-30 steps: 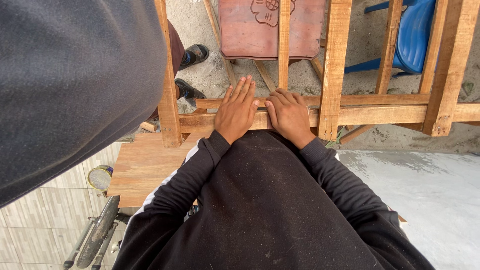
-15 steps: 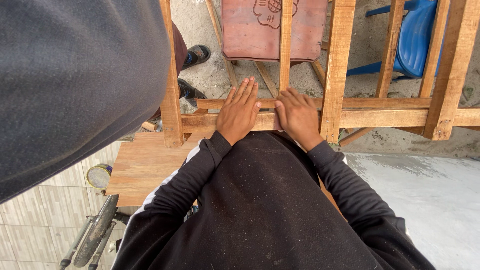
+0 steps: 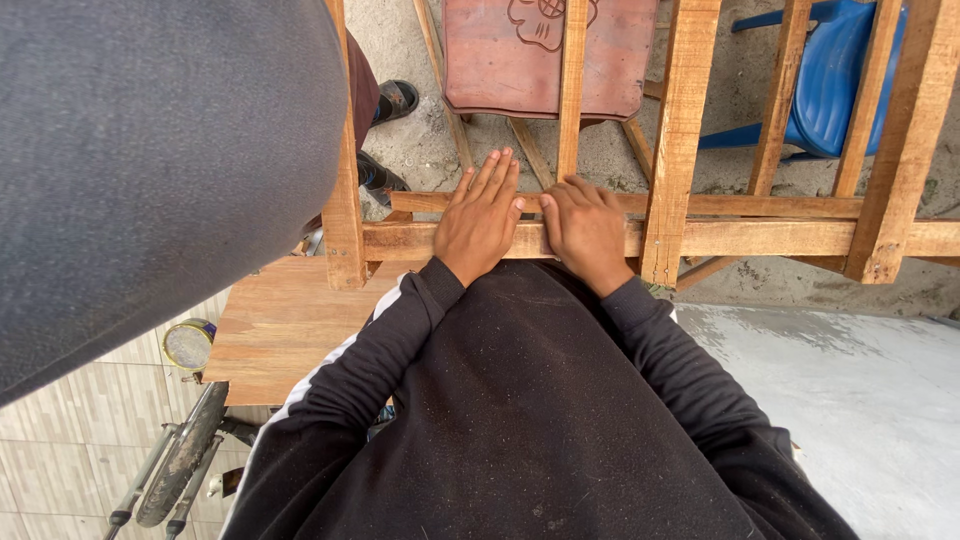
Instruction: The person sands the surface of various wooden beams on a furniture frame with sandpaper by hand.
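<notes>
Hands first: your left hand (image 3: pixel 482 218) lies flat and open, fingers spread and pointing away from you, pressed palm-down on the wooden rail (image 3: pixel 760 238) of the frame (image 3: pixel 680 140). Your right hand (image 3: pixel 585 228) rests just beside it on the same rail, fingers curled a little over the far edge, gripping nothing else. The rail runs crosswise in front of your chest, joined to upright posts on both sides. Behind the frame stand a reddish-brown chair (image 3: pixel 520 60) and a blue chair (image 3: pixel 830 90) on gritty ground. A flat wooden board (image 3: pixel 285 320) lies low to your left, with a round tin (image 3: pixel 187 344) near its corner. Someone in grey cloth (image 3: pixel 150 170) fills the left side, their sandalled feet (image 3: pixel 390 100) beyond the post.
</notes>
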